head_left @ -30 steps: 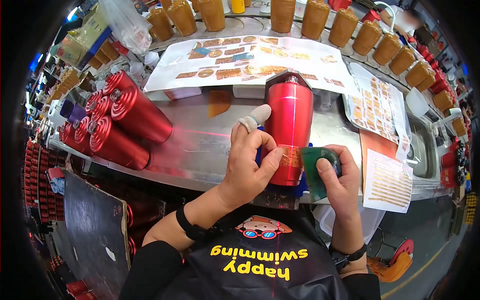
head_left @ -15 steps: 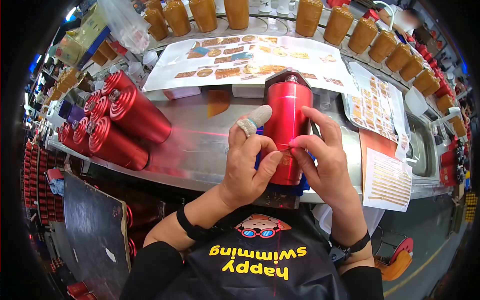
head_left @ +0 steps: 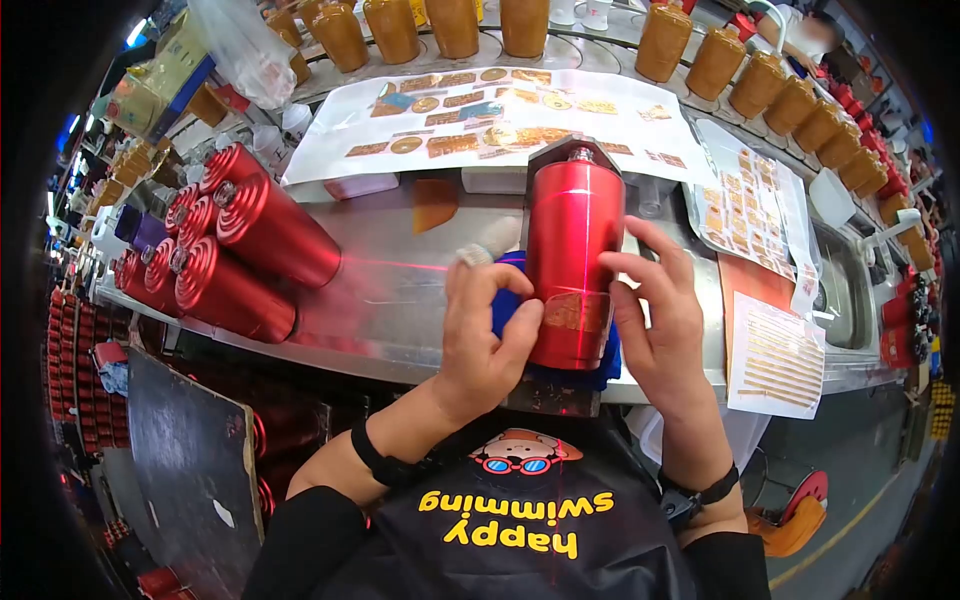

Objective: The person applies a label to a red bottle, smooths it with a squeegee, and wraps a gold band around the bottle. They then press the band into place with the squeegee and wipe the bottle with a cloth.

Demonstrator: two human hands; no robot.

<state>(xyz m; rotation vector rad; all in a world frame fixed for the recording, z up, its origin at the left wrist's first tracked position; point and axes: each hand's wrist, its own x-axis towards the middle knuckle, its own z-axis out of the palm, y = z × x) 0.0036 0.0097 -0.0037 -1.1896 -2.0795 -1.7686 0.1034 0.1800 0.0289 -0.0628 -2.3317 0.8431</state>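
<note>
A shiny red bottle (head_left: 578, 215) with a metallic neck lies in front of me, its neck pointing away, in a dark holder (head_left: 545, 158) with blue cloth (head_left: 508, 300) beneath. Thin red laser lines cross it. Near its base is a gold, see-through label (head_left: 578, 312). My left hand (head_left: 478, 340) is at the bottle's left side, thumb tip right at the label's left edge, fingers bent and apart; one finger wears a pale cot. My right hand (head_left: 660, 320) is on the other side, fingers spread, thumb close to the label's right end.
Several red bottles (head_left: 270, 225) lie stacked at left on the metal bench (head_left: 390, 300). Behind are a sheet of gold labels (head_left: 420, 110) and a curved conveyor carrying brown bottles (head_left: 660, 45). More label sheets (head_left: 775, 355) and a sink (head_left: 850, 300) are at right. A person (head_left: 800, 35) sits far right.
Both hands have moved from a pinch over the lower bottle out to its two sides, uncovering the gold label. The brown bottles on the conveyor have shifted right.
</note>
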